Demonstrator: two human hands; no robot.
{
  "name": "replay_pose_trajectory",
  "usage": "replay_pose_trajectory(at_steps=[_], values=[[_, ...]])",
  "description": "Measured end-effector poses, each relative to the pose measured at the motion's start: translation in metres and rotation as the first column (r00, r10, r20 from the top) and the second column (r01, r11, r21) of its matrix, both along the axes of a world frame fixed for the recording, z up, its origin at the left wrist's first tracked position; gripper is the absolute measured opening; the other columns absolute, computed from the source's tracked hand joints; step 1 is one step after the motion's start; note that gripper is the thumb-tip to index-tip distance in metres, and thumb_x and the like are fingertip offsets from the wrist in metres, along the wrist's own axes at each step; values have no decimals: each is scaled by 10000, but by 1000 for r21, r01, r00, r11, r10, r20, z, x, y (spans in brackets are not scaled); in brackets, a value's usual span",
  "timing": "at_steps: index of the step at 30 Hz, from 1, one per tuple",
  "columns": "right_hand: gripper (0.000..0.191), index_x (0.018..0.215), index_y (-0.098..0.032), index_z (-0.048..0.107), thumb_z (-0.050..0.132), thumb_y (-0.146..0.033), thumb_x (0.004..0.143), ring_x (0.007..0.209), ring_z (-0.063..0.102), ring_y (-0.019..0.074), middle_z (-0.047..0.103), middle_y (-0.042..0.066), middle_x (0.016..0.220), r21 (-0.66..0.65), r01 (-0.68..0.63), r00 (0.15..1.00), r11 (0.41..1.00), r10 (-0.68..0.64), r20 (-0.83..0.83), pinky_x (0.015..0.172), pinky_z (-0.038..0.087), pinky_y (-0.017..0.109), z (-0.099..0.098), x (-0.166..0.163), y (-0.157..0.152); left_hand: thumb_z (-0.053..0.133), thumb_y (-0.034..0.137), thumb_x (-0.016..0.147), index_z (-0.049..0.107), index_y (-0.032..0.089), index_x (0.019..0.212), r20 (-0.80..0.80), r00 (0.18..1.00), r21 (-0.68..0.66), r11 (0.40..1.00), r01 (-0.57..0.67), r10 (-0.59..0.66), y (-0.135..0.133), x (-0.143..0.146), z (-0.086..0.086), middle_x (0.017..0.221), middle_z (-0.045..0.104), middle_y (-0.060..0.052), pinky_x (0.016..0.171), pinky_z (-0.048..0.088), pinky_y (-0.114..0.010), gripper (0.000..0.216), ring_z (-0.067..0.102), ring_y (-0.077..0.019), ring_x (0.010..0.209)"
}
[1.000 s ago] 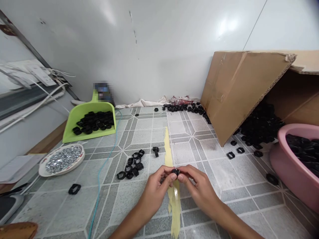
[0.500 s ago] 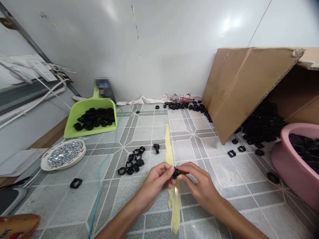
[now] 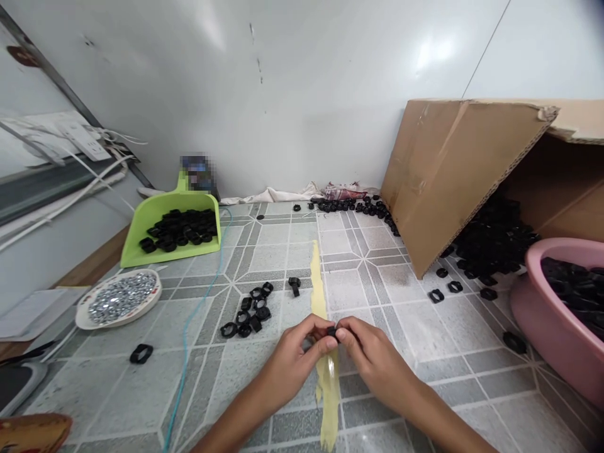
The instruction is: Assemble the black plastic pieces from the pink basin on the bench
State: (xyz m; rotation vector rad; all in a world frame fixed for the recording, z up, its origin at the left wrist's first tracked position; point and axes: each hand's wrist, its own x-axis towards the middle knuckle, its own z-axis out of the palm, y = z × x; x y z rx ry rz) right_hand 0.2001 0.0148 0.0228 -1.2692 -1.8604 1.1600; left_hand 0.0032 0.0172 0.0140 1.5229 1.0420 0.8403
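Observation:
My left hand and my right hand meet over the tiled floor, fingertips pinched together on one small black plastic part. Most of that part is hidden by my fingers. A little to the left on the floor lies a small cluster of black rings, and a single black piece lies just beyond my hands. A white plate of shiny metal nuts sits at the left.
A green dustpan holds black parts at the back left. A tipped cardboard box spills black parts at the right, beside a pink basin of them. A yellow tape strip and a blue cord cross the tiles.
My hands stay joined on the black part; the fingers have shifted slightly around it, closing tighter than half a second ago. The view has wobbled a little.

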Motion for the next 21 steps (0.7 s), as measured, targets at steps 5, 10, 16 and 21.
replay_pose_trajectory(at_steps=[5, 10, 16, 21], values=[[250, 970, -194, 637, 569, -435, 984, 808, 598, 173, 650, 22, 871, -206, -14, 964, 978, -42, -263, 735, 463, 291, 0, -1, 4, 664, 362, 933, 662, 224, 1049, -24, 996, 57, 995, -82, 84, -3, 1, -3, 987, 709, -27, 822, 459, -290, 181, 631, -207, 969], [189, 998, -206, 689, 591, -368, 984, 817, 637, 167, 684, 18, 871, -147, 44, 949, 988, -87, -303, 754, 496, 288, -2, -2, 2, 688, 381, 914, 664, 200, 959, 110, 989, -65, 993, -94, 101, -2, 4, -4, 917, 713, -26, 782, 470, -275, 187, 644, -184, 875], [158, 1097, -249, 683, 586, -195, 985, 1000, 658, 172, 697, 29, 1062, 214, 25, 982, 976, 16, -186, 889, 513, 303, -6, 0, -2, 639, 441, 939, 597, 162, 834, 351, 932, -367, 929, 49, 90, 4, 4, 2, 732, 645, -7, 666, 435, -241, 301, 576, -118, 649], [244, 1179, -261, 672, 555, -155, 992, 1112, 632, 184, 671, 50, 1192, 361, -3, 983, 933, 69, -169, 962, 509, 324, -9, -1, -1, 617, 441, 955, 587, 162, 890, 434, 896, -457, 880, 128, 96, 5, 0, 7, 765, 650, -16, 671, 413, -238, 287, 551, -108, 650]])
